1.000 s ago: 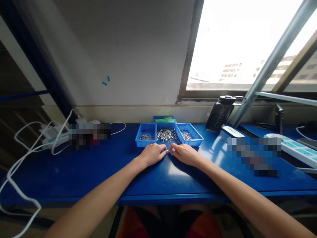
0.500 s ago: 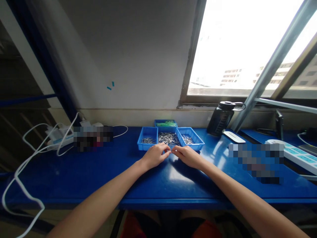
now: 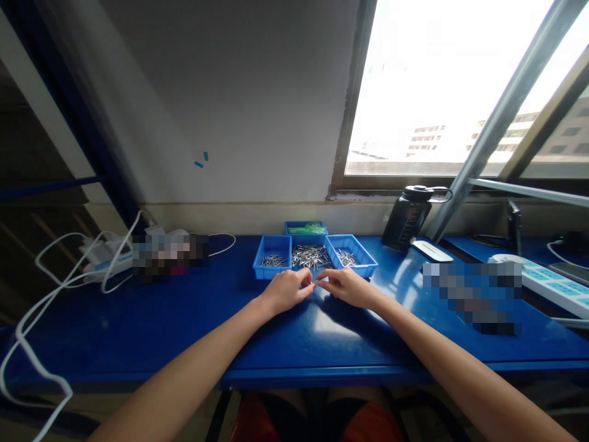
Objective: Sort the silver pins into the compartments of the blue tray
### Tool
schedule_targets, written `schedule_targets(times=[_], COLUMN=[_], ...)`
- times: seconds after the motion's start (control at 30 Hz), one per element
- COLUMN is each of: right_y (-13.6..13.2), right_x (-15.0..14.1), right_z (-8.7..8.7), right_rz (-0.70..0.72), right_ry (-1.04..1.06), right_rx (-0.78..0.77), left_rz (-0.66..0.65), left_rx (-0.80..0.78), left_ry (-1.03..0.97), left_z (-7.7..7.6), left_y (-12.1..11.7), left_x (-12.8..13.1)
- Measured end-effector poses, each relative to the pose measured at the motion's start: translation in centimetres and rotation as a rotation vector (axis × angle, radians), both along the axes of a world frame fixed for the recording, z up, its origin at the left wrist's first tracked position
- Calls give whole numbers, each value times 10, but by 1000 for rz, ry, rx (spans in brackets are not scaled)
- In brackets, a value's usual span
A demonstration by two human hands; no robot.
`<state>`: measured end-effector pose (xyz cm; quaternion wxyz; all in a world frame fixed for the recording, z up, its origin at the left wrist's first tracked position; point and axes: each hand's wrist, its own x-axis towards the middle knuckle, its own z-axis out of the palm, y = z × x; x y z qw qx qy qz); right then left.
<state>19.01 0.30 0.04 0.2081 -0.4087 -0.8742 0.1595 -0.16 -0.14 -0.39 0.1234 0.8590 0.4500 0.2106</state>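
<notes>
My left hand [image 3: 286,289] and my right hand [image 3: 348,285] rest on the blue table [image 3: 193,319], fingertips meeting in a pinch over a small metal pin [image 3: 316,283]. Just beyond them stand three blue trays: a left tray [image 3: 272,257] with a few pins, a middle tray with a heap of metal pins [image 3: 311,255], and a right tray [image 3: 352,256] with some pins. Behind these sits a fourth blue tray [image 3: 306,228] with green pieces.
A dark water bottle [image 3: 407,216] stands at the back right under the window. A white power strip [image 3: 547,277] lies far right. White cables [image 3: 69,279] and another power strip sit at the left. A slanted metal bar [image 3: 488,129] crosses the window.
Both hands stay pinched together at the same spot before the trays. The view has shifted slightly.
</notes>
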Motion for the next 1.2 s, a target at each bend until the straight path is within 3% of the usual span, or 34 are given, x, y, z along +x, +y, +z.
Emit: schedule_targets(times=[0.37, 0.73, 0.83, 1.0, 1.2], right_y=[-1, 5, 4, 2, 2], right_x=[2, 10, 9, 3, 0], right_z=[0, 0, -1, -2, -3], right_rz=[68, -31, -21, 62, 69], right_ry=[-21, -167, -172, -14, 67], right_rx=[-121, 62, 73, -88, -121], left_rz=[-35, -10, -5, -67, -162], left_rx=[-1, 33, 26, -66, -98], left_ry=[75, 91, 16, -299, -353], left_z=[0, 1, 2, 3, 0], left_y=[1, 3, 3, 1, 3], left_x=[0, -6, -3, 3, 4])
